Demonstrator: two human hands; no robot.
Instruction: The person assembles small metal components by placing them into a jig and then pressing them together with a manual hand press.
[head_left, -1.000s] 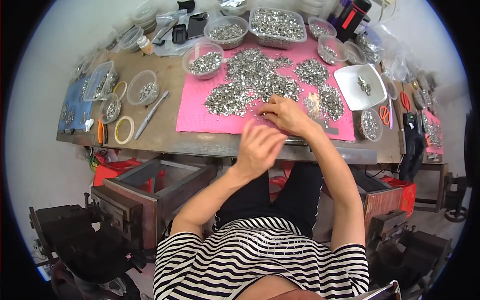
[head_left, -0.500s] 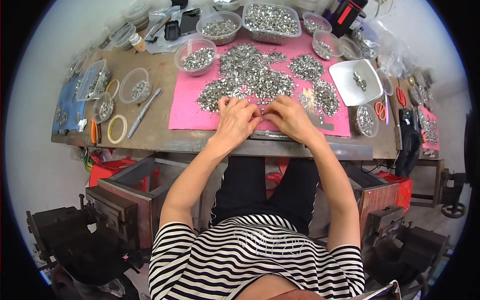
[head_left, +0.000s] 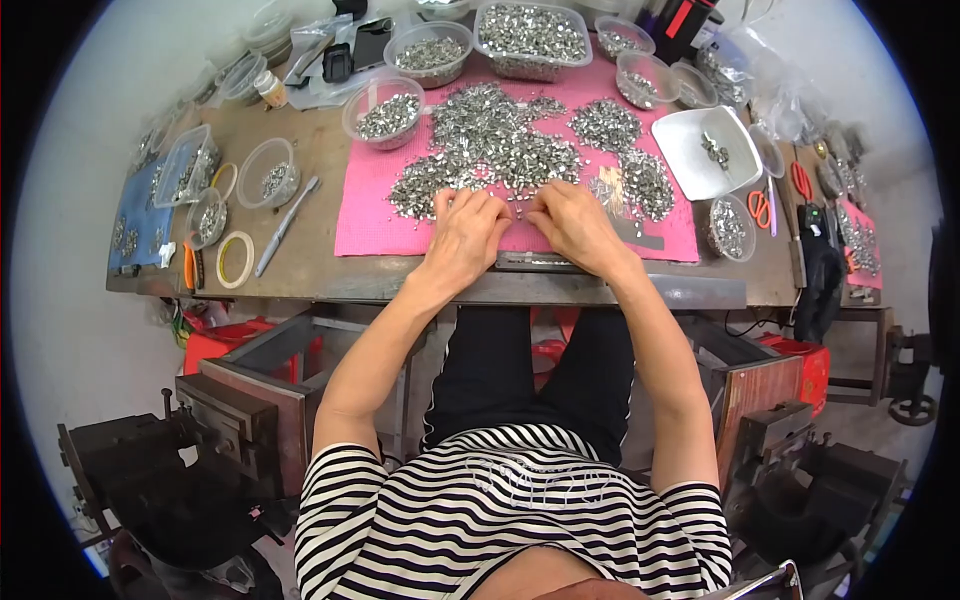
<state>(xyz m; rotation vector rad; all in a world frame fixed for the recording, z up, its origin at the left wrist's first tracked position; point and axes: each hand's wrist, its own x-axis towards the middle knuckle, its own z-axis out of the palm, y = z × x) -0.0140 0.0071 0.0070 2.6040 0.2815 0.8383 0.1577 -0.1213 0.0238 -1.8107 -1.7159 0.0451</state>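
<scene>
My left hand [head_left: 464,232] rests at the near edge of a heap of small silvery metal pieces [head_left: 500,140], its fingers bent and drawn together. Opposite it, my right hand [head_left: 582,230] is curled the same way, thumb and fingertips close together among the nearest loose pieces. Whatever lies between the fingertips of either hand is too small or hidden to name. A narrow gap of pink mat [head_left: 380,232] separates the hands. Just below them, a thin metal strip [head_left: 535,261] lies along the table's front edge.
Clear tubs of metal pieces [head_left: 428,62] stand behind the heap. To the right are a white tray [head_left: 680,170], a small round tub [head_left: 732,245] and orange-handled scissors [head_left: 760,210]. Leftward lie a tape roll [head_left: 236,276] and a grey toothbrush-like tool [head_left: 290,228].
My hands have drawn apart: the fingertips were nearly together, and a wider gap now shows between them. The whole view has shifted slightly.
</scene>
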